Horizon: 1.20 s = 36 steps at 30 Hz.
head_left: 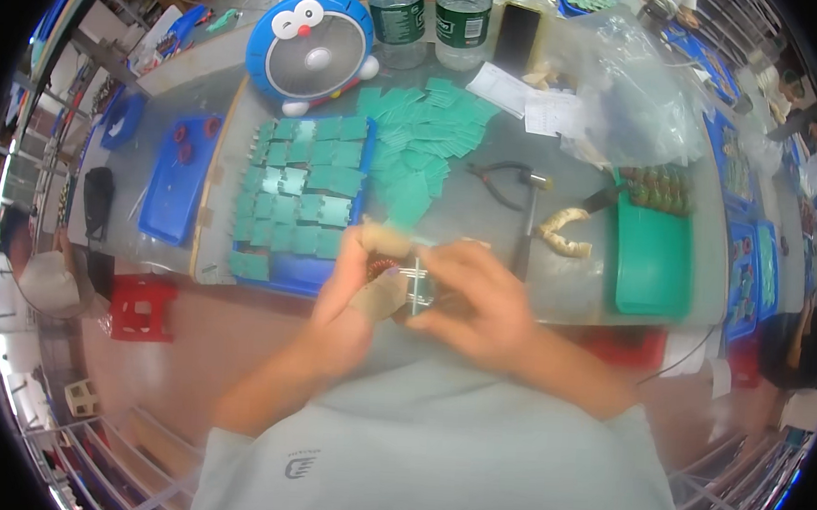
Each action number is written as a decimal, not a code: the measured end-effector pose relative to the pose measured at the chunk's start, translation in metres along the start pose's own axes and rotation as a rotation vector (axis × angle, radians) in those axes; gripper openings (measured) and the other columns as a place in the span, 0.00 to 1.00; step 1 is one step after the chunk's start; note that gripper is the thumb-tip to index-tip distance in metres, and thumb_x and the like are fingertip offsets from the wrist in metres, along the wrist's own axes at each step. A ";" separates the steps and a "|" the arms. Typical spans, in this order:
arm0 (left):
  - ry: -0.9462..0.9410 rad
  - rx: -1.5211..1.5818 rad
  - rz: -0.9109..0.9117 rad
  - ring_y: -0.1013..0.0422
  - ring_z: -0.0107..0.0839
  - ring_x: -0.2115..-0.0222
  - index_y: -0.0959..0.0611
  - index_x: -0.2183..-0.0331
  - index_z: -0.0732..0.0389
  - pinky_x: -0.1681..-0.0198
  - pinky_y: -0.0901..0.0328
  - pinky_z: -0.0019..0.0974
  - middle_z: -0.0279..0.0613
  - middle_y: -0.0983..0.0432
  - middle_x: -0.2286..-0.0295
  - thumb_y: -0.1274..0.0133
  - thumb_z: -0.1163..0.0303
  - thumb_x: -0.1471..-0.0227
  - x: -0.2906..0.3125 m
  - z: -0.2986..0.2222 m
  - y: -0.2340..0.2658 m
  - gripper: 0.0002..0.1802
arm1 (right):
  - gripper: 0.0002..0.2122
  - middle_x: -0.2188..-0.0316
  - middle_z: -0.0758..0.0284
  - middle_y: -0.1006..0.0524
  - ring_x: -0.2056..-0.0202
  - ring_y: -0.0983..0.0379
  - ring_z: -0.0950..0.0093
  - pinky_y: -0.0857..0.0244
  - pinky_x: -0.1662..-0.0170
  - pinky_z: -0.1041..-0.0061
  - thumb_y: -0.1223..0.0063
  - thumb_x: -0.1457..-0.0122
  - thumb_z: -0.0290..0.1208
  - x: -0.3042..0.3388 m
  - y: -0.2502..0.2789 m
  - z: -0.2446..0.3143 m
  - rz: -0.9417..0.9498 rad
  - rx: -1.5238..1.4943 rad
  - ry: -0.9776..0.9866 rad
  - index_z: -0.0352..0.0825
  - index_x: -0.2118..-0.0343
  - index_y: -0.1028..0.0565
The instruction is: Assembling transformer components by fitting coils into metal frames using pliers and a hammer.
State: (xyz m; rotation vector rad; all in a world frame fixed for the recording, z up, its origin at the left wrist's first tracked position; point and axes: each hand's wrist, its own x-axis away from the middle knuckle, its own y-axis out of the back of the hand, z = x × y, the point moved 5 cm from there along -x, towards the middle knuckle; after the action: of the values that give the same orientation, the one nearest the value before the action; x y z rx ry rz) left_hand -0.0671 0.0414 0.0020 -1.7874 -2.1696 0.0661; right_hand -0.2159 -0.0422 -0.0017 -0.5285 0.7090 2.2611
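In front of my body, my left hand is closed round a small reddish coil with thin metallic leads pointing right. Tan covers wrap its thumb and a finger. Facing it, my right hand pinches a thin green sheet, seen nearly edge-on, against the leads. Whether the leads pass through the sheet is too blurred to tell. Just beyond my left hand, a blue tray carries rows of green pieces. A loose pile of green sheets lies to the right of that tray.
Right of my hands lie pliers, a hammer and a curved tan strip. A green tray has dark coils at its far end. A blue cartoon-faced fan, bottles, a phone and plastic bags stand farther back.
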 end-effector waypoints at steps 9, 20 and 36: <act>-0.191 0.256 0.176 0.30 0.32 0.64 0.37 0.34 0.53 0.66 0.32 0.35 0.36 0.27 0.55 0.35 0.37 0.50 -0.039 0.021 0.025 0.52 | 0.22 0.56 0.57 0.22 0.59 0.23 0.62 0.28 0.55 0.68 0.35 0.40 0.28 0.031 0.039 -0.046 -0.210 0.105 -0.459 0.32 0.43 0.25; -0.022 0.606 0.143 0.26 0.38 0.66 0.21 0.46 0.57 0.59 0.32 0.40 0.42 0.19 0.67 0.57 0.29 0.39 -0.109 0.040 0.014 0.41 | 0.32 0.59 0.47 0.19 0.58 0.21 0.47 0.27 0.55 0.52 0.34 0.42 0.43 0.092 0.042 -0.126 -0.100 0.658 -0.867 0.33 0.40 0.34; -0.098 0.694 0.040 0.31 0.29 0.81 0.20 0.50 0.51 0.72 0.40 0.37 0.35 0.20 0.61 0.44 0.52 0.38 -0.183 0.017 0.018 0.20 | 0.30 0.65 0.68 0.21 0.67 0.27 0.81 0.32 0.64 0.80 0.41 0.36 0.26 0.081 0.082 -0.102 -0.476 -0.205 -0.973 0.30 0.32 0.37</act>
State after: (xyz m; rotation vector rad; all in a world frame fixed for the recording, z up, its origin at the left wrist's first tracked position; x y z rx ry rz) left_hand -0.0253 -0.1284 -0.0586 -1.4303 -1.8370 0.8202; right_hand -0.3131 -0.1146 -0.0966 0.3100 -0.1383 1.8195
